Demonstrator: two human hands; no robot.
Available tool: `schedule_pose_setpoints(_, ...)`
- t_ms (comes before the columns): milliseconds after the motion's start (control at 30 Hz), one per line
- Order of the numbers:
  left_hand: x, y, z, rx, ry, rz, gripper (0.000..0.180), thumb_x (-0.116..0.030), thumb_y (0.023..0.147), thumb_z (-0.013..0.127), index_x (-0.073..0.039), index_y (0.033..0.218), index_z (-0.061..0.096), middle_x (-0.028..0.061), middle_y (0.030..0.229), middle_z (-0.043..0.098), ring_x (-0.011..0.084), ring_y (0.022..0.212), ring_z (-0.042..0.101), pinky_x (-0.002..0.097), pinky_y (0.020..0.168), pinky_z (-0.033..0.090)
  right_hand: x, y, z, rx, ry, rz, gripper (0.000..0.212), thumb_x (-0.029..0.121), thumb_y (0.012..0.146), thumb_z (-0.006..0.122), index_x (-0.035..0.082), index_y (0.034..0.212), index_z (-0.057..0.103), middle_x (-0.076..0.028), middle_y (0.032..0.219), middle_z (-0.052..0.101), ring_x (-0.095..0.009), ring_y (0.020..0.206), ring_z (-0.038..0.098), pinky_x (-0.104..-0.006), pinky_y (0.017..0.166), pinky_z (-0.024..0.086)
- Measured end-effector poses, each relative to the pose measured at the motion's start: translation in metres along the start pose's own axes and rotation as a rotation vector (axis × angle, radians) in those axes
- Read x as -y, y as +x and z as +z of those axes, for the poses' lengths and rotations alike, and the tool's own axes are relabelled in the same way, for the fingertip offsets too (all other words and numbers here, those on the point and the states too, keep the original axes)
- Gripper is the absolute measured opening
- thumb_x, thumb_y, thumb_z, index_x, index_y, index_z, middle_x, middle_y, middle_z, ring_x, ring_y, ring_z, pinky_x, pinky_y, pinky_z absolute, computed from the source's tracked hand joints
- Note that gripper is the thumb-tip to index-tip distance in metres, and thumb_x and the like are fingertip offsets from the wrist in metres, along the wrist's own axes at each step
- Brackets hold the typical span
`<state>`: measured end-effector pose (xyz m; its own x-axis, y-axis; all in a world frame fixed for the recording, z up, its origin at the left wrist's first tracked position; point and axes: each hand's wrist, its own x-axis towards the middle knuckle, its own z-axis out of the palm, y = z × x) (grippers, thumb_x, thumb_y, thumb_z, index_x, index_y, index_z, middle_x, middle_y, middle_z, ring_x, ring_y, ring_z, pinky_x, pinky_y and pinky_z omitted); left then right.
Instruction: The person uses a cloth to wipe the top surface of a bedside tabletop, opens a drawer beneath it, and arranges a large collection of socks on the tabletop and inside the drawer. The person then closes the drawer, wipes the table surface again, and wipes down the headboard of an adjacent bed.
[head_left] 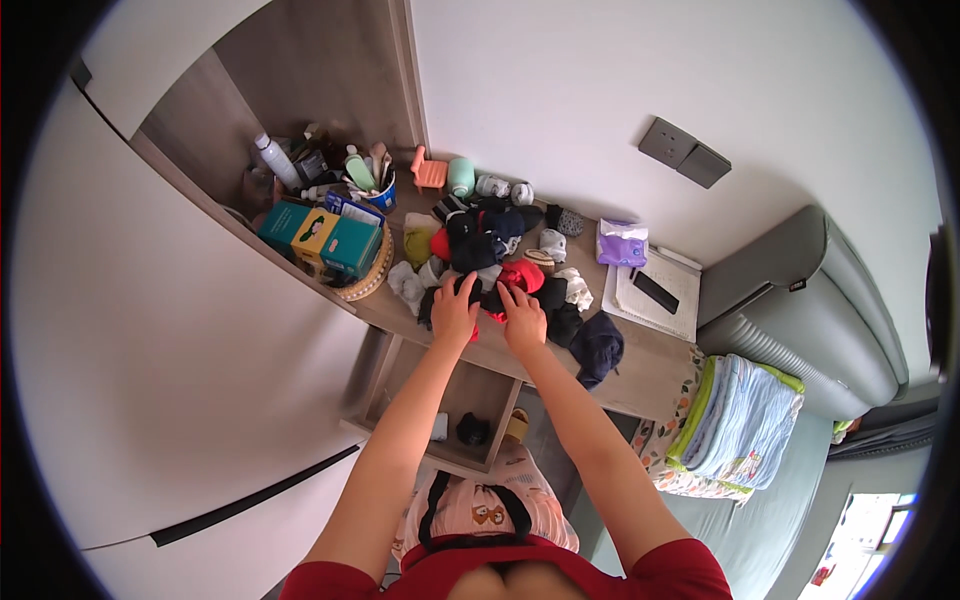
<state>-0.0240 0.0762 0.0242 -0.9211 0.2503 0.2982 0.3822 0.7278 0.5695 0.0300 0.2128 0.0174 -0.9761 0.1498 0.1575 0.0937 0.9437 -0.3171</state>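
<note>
A pile of loose and balled socks covers the middle of the wooden desk. My left hand (457, 310) is at its near edge, fingers bent round a black sock (489, 301). Close on its right, my right hand (524, 320) grips the same dark cloth; the fingertips of both are partly hidden. Just beyond my right hand is a red sock (522, 273). White socks (406, 287) lie left of my hands, and a navy cloth piece (597, 349) hangs over the desk edge at right. Several dark socks (478, 235) are heaped farther back.
Below the desk edge, an open drawer (461, 398) holds a black bundle (473, 429). At left stand a woven basket (379, 272) with boxes and a blue cup (381, 196) of brushes. Rightward are a purple tissue pack (622, 244), a phone (655, 291) and folded bedding (742, 420).
</note>
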Motion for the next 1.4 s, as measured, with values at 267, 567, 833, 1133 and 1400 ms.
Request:
schedule_pose_setpoints(267,0.041,-0.076,-0.012,-0.349,-0.328,0.115,0.046,-0.01,0.071,0.069,-0.002,0.11,0.045,0.0144,0.108,0.052,0.0305,0.097,0.052,0.0382,0.077,0.044,0.017,-0.043,-0.001,-0.319,0.378,-0.066,0.043,0.01,0.065,0.063,0.007,0.107,0.052,-0.013,0.101,0.054,-0.033,0.089,0.056,-0.0406,0.075,0.046)
schedule_pose_setpoints(567,0.143,-0.222,-0.028,-0.062,-0.083,-0.325,0.051,-0.018,0.075,0.067,-0.005,0.119,0.044,0.0197,0.113,0.051,0.0386,0.096,0.052,0.0441,0.086,0.042,0.072,-0.19,0.087,0.436,0.355,0.127,0.036,0.018,0.071,0.061,0.006,0.104,0.054,-0.014,0.1,0.055,-0.036,0.082,0.06,-0.0434,0.071,0.05)
schedule_pose_setpoints(833,0.146,-0.222,-0.017,0.653,0.391,-0.297,0.048,-0.023,0.077,0.062,-0.009,0.121,0.048,0.0199,0.117,0.05,0.0377,0.102,0.05,0.0432,0.088,0.044,0.079,-0.209,0.128,0.783,-0.107,-0.01,0.031,0.022,0.075,0.061,0.012,0.104,0.059,-0.008,0.108,0.052,-0.028,0.093,0.057,-0.0399,0.072,0.05)
schedule_pose_setpoints(1133,0.057,-0.078,-0.009,0.098,-0.157,0.222,0.032,-0.004,0.075,0.06,-0.011,0.106,0.057,0.011,0.113,0.052,0.0309,0.092,0.055,0.0386,0.075,0.048,0.029,-0.085,0.059,0.042,0.22,0.11,0.047,0.014,0.076,0.057,0.019,0.122,0.05,-0.014,0.124,0.045,-0.032,0.091,0.059,-0.0421,0.071,0.051)
schedule_pose_setpoints(1400,0.043,-0.057,0.028,0.243,0.378,0.056,0.064,-0.011,0.067,0.068,-0.026,0.125,0.046,0.0112,0.128,0.039,0.0291,0.087,0.057,0.0363,0.066,0.052,-0.003,-0.004,0.036,0.363,0.017,0.067,0.062,0.013,0.073,0.061,0.033,0.129,0.041,-0.019,0.138,0.03,-0.034,0.091,0.061,-0.043,0.069,0.052)
